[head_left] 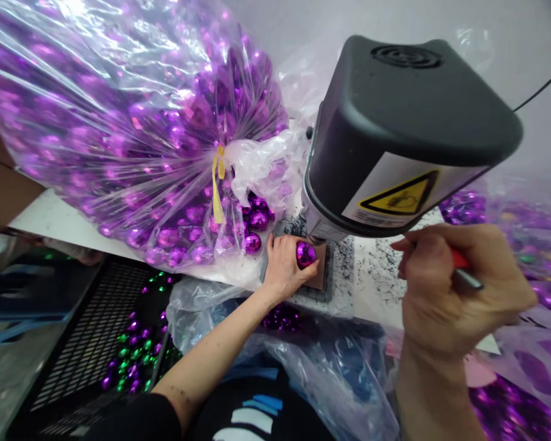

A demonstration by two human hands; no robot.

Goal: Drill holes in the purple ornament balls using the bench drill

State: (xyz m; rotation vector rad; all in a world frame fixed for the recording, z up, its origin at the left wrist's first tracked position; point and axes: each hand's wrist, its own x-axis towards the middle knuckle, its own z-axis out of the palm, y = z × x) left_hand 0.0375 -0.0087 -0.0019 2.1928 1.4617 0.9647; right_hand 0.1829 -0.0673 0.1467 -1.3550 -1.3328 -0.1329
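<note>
Head view here, looking forward and steeply down over the black machine [413,122], close in on its near side, only this one view running

Bright glare on crinkled plastic

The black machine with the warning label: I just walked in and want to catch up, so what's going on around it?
The left hand holds a shiny purple ball over a brown pad, low beside the black machine. The right hand, up near the machine's head, grips a slim red tool with a metal end. A tied clear bag of purple balls lies alongside.
</note>
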